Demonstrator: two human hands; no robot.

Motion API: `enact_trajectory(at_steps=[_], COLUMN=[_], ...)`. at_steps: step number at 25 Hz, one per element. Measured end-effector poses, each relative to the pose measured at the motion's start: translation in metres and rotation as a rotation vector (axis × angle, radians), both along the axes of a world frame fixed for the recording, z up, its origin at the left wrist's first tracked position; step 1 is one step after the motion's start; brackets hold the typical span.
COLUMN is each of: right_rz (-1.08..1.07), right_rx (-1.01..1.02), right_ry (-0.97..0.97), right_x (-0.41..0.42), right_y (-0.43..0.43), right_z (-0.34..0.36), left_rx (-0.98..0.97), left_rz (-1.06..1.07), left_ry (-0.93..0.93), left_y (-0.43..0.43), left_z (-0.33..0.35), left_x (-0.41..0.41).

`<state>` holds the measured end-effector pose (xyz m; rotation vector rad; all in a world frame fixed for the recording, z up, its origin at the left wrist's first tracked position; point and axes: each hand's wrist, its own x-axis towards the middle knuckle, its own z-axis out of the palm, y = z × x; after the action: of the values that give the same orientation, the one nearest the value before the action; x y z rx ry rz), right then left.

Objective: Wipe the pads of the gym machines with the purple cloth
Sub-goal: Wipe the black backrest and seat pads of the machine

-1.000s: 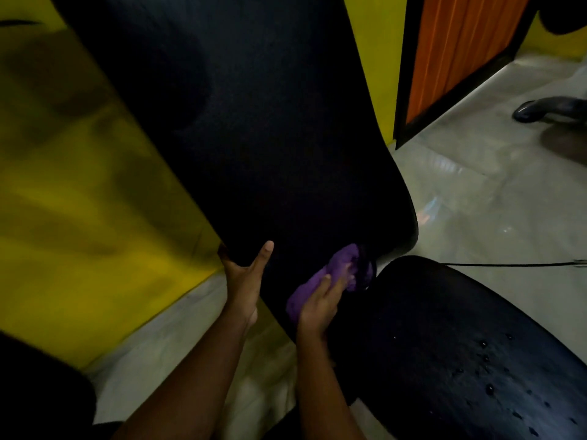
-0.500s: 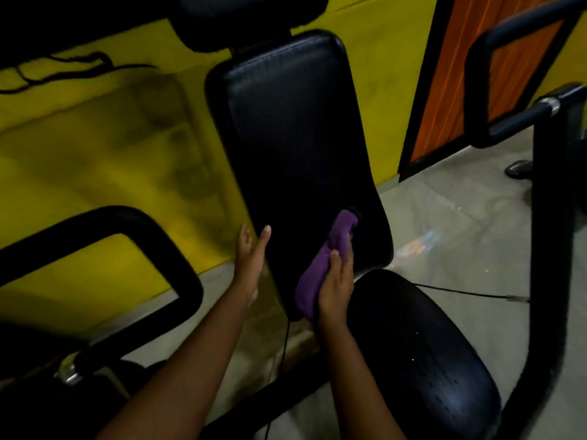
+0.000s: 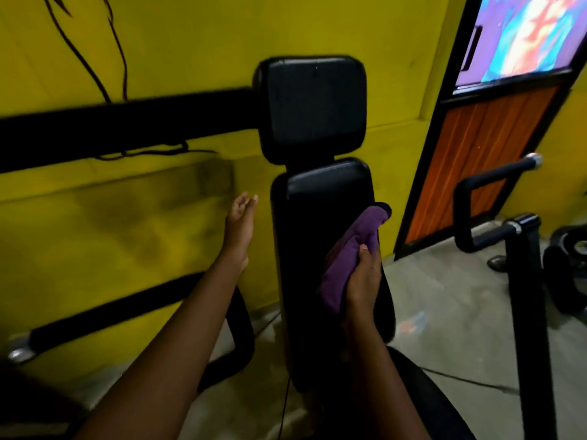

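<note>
Nearest, bottom right: the round black seat pad (image 3: 444, 417), mostly hidden by the forearms. Just above it the right hand (image 3: 362, 281) is clamped on the purple cloth (image 3: 346, 255), thumb on the front, fingers wrapped behind, pressing the bunched cloth vs. the right half of the tall back pad (image 3: 305, 281). Cloth runs up diagonally, its top end near the pad's right edge.

Left hand (image 3: 239, 227) is open, fingers together & straight, holding nothing; it sits just left of the back pad's edge, apart from it as far as I can tell.

Handling, my read: cloth is soft, light, limp, so it'll fold & slip unless kept bunched in the palm w/ flat pressure. Pad looks like smooth vinyl over foam, firm but giving, prob. slick when damp. Best grip = mid-cloth, as now.

Further up: square head pad (image 3: 313, 106) on top of the back pad, untouched by the cloth at this moment. Right side: black handle bar (image 3: 495, 179) w/ a metal end cap. Behind all: yellow wall (image 3: 127, 217), orange door (image 3: 476, 160).

No containers in view.
</note>
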<state>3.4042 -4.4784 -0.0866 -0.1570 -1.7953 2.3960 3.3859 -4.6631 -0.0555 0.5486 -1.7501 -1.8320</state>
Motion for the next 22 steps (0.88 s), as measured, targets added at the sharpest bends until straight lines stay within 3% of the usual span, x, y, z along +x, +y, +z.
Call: enact_trajectory(at_steps=[8,14,18,20,22], right_rz=[-0.134,-0.171,-0.072,-0.026,-0.117], right_rx=[-0.036,-0.034,0.199,0.469,0.710], right_ry=[0.108,0.280,0.619,0.723,0.762], right_x=[-0.059,-0.118,-0.160,-0.179,-0.201], right_y=[-0.053,-0.092,-0.141,-0.161,-0.171], right_z=[0.068,0.123,0.144,0.139,0.132], left_rx=[-0.088,-0.029,0.044,0.014,0.017], left_rz=[-0.110,-0.214,-0.182,-0.181,-0.222], left_ry=[0.159,0.284,0.324,0.356,0.386], left_y=[-0.071,-0.065,-0.053,-0.058,-0.063], left_z=[0.074,0.117,0.123,0.115,0.108], left_x=[-0.102,-0.156,-0.180,-0.188,-0.193])
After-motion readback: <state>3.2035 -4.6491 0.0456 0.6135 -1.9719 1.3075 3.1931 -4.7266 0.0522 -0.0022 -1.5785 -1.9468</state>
